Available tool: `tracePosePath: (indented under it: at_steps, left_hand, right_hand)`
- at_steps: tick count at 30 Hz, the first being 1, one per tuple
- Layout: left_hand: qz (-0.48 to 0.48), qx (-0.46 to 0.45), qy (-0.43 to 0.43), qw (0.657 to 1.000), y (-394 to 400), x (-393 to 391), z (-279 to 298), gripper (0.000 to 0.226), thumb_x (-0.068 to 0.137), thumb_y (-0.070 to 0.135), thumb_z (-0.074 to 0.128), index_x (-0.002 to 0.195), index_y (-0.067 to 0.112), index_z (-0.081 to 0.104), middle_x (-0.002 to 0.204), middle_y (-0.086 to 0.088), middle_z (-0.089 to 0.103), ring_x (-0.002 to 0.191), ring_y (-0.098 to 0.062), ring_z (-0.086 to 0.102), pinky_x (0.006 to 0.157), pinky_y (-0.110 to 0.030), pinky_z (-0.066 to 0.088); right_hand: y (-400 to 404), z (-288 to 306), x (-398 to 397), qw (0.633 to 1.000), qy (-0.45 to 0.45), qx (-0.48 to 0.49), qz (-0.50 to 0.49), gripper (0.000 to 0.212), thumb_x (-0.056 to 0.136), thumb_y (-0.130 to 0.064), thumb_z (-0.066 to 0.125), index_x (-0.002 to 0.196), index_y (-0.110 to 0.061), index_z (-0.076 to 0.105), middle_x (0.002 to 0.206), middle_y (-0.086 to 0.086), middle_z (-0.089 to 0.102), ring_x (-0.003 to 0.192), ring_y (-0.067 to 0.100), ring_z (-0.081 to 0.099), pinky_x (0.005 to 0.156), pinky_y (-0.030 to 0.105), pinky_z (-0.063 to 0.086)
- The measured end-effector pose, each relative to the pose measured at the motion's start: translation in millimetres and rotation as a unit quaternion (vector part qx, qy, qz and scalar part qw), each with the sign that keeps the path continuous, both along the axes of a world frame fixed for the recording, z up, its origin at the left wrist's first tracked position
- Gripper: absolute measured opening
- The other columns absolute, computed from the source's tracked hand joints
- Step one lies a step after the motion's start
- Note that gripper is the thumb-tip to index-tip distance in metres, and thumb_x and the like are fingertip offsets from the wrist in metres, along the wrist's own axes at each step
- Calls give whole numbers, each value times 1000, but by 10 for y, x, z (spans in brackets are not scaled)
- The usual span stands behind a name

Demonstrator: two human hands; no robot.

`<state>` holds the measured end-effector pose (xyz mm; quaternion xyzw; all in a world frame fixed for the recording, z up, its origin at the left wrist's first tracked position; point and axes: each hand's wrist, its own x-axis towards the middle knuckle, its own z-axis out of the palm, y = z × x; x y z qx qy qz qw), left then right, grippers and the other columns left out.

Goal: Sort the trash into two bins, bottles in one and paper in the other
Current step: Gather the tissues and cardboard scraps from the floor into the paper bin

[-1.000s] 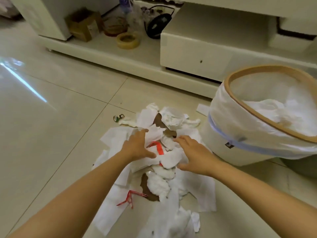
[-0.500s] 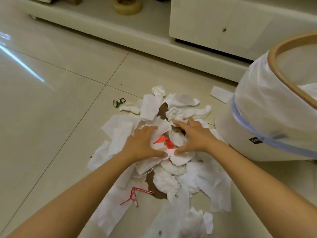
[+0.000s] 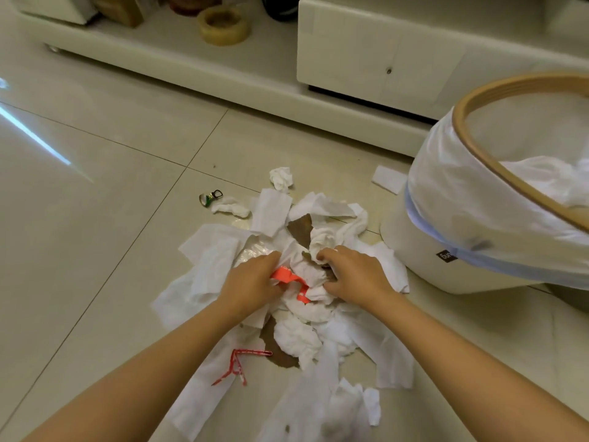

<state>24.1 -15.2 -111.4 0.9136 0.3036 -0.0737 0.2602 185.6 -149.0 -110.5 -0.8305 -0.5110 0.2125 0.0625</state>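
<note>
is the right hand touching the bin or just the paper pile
Apart from the bin: the head view shows bare floor and flat tissue between it and the right hand, whose fingers press into the paper pile.

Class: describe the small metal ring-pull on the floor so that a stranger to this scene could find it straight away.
Start at the white bin on the right, then cross the paper pile to its far-left edge. Just beyond a twisted tissue lies the ring-pull, alone on bare tile: the only shiny metal piece, with a touch of green.

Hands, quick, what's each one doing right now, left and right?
Left hand: closed, gathering white paper from the pile, an orange scrap at its fingers.
Right hand: closed, bunching the same paper.
</note>
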Motion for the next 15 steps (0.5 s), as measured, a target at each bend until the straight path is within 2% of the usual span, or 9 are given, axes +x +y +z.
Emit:
tracePosePath:
  at_steps: [4, 8, 12, 15]
  left_hand:
    - [36, -66, -51, 996, 6, 12, 272, 21, 81, 35, 67, 91, 22, 54, 84, 4, 60, 77, -15, 56, 67, -33, 49]
    - [80, -123, -163, 976, -25, 39, 814, 20, 78, 19, 70, 90, 25, 56, 84, 9, 63, 77, -11, 58, 66, -27, 46]
    - [62, -145, -258, 953, -20, 206, 1439, 46, 74, 13, 76, 106, 34, 51, 89, 14, 62, 82, 0, 59, 61, -17, 45]
    - [15, -215, -275, 937, -16, 484, 1904, 83, 71, 14, 81, 131, 45, 33, 108, 24, 55, 95, 3, 58, 72, -14, 46]
  right_hand:
    - [-70, 335, -7, 992, 89, 68, -56, 51, 73, -31, 68, 123, -31, 54, 115, -3, 62, 102, 20, 58, 78, 35, 48]
    - [-193, 852, -44, 962, 173, 179, -111, 52, 69, -29, 77, 118, -29, 60, 117, -12, 63, 106, 8, 58, 90, 27, 47]
    - [-319, 1483, 19, 935, 205, 259, -128, 51, 68, -28, 81, 115, -29, 62, 105, -25, 60, 97, -12, 55, 85, 5, 41]
    - [-357, 1936, 169, 913, 215, 316, -142, 49, 69, -23, 82, 114, -25, 63, 101, -28, 59, 95, -19, 53, 79, 1, 38]
